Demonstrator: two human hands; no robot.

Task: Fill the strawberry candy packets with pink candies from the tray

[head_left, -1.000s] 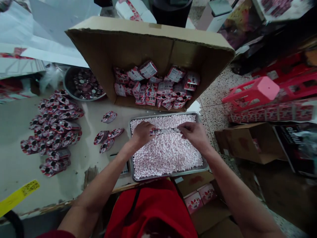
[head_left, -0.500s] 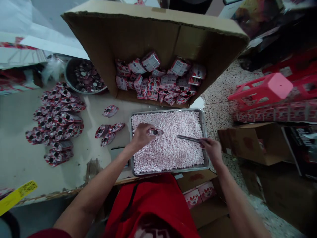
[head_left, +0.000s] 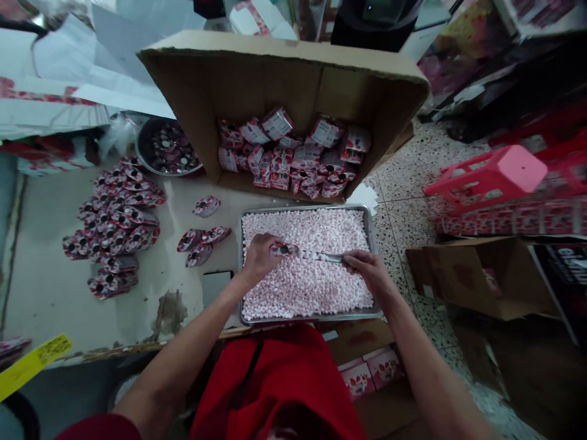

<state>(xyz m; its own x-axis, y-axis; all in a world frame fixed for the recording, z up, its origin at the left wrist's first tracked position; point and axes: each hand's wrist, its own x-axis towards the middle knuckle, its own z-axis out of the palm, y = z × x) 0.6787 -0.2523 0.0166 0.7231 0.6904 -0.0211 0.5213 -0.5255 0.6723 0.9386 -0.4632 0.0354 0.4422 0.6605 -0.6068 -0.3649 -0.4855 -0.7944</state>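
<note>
Over a metal tray [head_left: 308, 319] spread with small pale pink candies [head_left: 302, 293], my left hand [head_left: 260, 260] is closed on a small red-and-white printed packet [head_left: 283, 249] with a dark opening. My right hand [head_left: 370, 270] pinches one end of a narrow metal scoop [head_left: 337, 258]. A row of candies lies along the scoop, and its far end meets the packet's right side. Several similar packets [head_left: 202, 244] rest on the table left of the tray. Farther left a large cluster of them [head_left: 119, 214] stands close together.
Behind the tray a cardboard box [head_left: 284, 79] lies open towards me, with many packets inside. A metal bowl [head_left: 145, 156] of small round pieces is at its left. A dark flat rectangular object [head_left: 215, 286] lies by the tray. Pink stools [head_left: 504, 171] and open cartons [head_left: 495, 275] stand at right.
My right hand has moved left with the scoop, which now carries candies and reaches the packet. The left hand keeps holding the packet in nearly the same place. The view has shifted slightly.
</note>
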